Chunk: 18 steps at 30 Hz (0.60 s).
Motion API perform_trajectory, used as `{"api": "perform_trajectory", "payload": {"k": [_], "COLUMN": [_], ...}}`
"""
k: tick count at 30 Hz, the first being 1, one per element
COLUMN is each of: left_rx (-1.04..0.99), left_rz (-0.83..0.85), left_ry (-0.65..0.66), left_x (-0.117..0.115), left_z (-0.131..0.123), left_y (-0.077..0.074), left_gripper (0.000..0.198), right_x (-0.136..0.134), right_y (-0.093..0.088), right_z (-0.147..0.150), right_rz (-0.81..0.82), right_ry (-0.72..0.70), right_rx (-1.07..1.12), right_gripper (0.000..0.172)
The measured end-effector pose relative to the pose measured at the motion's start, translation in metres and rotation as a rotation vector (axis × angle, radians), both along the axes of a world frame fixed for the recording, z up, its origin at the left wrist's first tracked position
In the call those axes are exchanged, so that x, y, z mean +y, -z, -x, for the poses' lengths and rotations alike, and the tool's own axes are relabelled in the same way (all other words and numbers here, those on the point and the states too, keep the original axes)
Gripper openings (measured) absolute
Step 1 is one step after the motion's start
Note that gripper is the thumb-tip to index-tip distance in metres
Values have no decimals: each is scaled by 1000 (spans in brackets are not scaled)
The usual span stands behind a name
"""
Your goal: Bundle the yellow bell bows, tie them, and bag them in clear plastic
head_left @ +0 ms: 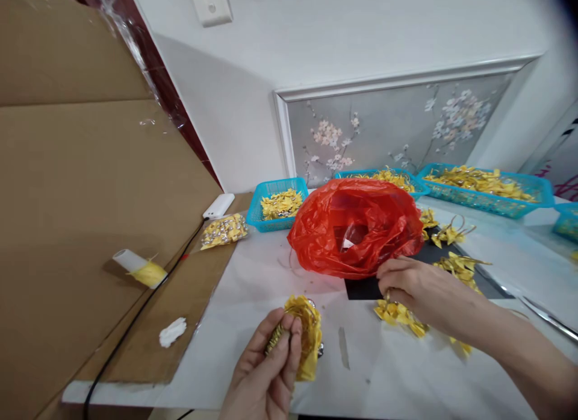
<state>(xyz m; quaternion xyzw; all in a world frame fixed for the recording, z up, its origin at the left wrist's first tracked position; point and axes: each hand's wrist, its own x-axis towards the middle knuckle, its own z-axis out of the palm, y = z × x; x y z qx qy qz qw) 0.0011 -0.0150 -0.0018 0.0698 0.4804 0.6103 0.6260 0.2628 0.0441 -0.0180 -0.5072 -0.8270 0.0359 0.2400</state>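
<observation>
my left fingers [276, 352] are clamped on the gathered cords of a yellow bow bunch [310, 347], which sits just right of them; ease that pinch and the cords could fan out and tangle. my right fingers [394, 279] curl at the red plastic bag [320, 245], over loose yellow bows [400, 317]; whether they grip a cord, i can't tell. a sideways drag there might snag the bag. it gapes, something pale inside; beyond my fingers, blue baskets [276, 225] and a clear packet [223, 231] hold more yellow bows.
</observation>
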Motion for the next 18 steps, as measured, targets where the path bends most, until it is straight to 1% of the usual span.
{"api": "perform_trajectory", "payload": {"k": [3,5,7,9,11,13,15,18], "left_rx": [-24,-54,-84,-91,-79,-76,-96,-131], "left_rz": [-4,-17,-31,-41,-50,-67,-88,-89], "left_ry": [103,172,216,237,244,238,236,264], "left_x": [-3,-4,-4,-3,-2,-1,-1,0], "left_z": [-6,-12,-17,-21,-23,-23,-22,-21], "left_y": [1,3,4,6,8,10,12,17], "left_gripper": [31,24,21,20,20,18,17,16], "right_x": [-2,-4,-9,-17,-27,-37,-44,-49], "right_y": [-12,-17,-19,-17,-11,-4,3,10], "right_z": [13,27,46,68,87,100,106,110], "right_rz": [172,165,93,37,24,-26,-154,-369], "right_ry": [-40,2,52,66,15,-32,-41,3], "right_rx": [52,135,221,289,310,294,271,290], "right_gripper": [23,21,19,18,19,22,25,27]}}
